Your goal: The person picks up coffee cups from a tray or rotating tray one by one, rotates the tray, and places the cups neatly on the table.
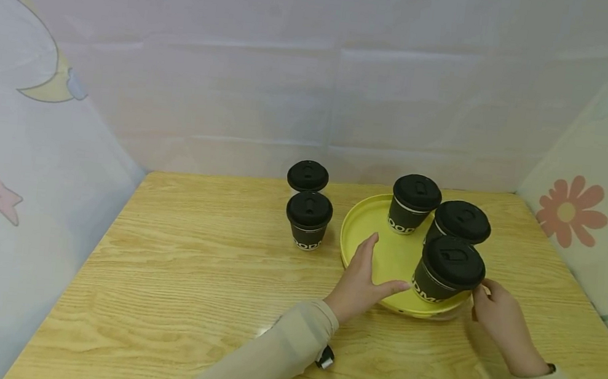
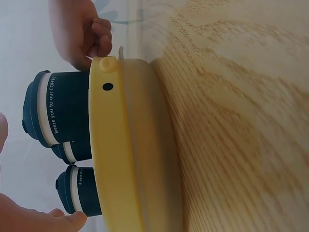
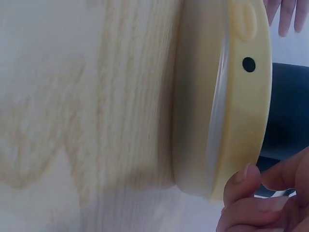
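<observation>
A round yellow tray (image 1: pixel 386 257) with a raised rim and a paler base stands on the table's right side. It carries black-lidded paper coffee cups: one at the back (image 1: pixel 414 204), another at the right (image 1: pixel 464 222) and a third at the front right (image 1: pixel 448 272). My right hand (image 1: pixel 503 325) pinches the tray's right rim beside the front cup, its fingers curled against the rim's outer side in the right wrist view. Over the tray's front left part my left hand (image 1: pixel 357 285) is spread, thumb and fingers apart, holding nothing.
Left of the tray stand two more lidded coffee cups, a front one (image 1: pixel 309 221) partly hiding a back one (image 1: pixel 307 177). The wooden table (image 1: pixel 179 269) meets a hanging cloth (image 1: pixel 224 101) behind and at both sides.
</observation>
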Demonstrator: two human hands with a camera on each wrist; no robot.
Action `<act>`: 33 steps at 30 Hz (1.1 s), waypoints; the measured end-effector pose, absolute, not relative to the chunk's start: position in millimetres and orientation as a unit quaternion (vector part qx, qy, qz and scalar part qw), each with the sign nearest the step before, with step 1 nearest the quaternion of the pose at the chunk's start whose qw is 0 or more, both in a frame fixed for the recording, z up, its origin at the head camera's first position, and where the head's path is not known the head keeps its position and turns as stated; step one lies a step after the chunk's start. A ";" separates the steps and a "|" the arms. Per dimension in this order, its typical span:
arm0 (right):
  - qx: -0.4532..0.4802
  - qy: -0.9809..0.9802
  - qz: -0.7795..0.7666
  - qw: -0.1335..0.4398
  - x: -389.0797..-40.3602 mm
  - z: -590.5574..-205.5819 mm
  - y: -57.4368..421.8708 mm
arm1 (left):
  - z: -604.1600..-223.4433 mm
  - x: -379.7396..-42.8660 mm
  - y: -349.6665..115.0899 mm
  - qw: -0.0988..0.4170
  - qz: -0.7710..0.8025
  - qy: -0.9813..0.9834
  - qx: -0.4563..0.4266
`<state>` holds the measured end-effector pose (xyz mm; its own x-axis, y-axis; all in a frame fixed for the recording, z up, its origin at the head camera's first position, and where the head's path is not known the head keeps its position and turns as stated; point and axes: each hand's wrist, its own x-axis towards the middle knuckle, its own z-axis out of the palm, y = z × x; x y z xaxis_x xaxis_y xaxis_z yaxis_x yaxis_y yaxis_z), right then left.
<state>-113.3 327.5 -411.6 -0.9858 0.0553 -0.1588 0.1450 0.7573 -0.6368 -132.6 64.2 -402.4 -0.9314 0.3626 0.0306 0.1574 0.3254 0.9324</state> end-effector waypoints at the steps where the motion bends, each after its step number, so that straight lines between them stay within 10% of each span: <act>1: 0.053 0.935 -0.345 0.066 -114.5 -412.5 328.1 | -402.8 -132.7 64.5 0.092 0.558 0.809 0.161; 33: 0.045 0.945 -0.315 0.073 -112.2 -414.1 328.8 | -404.1 -135.2 69.9 0.125 0.546 0.809 0.178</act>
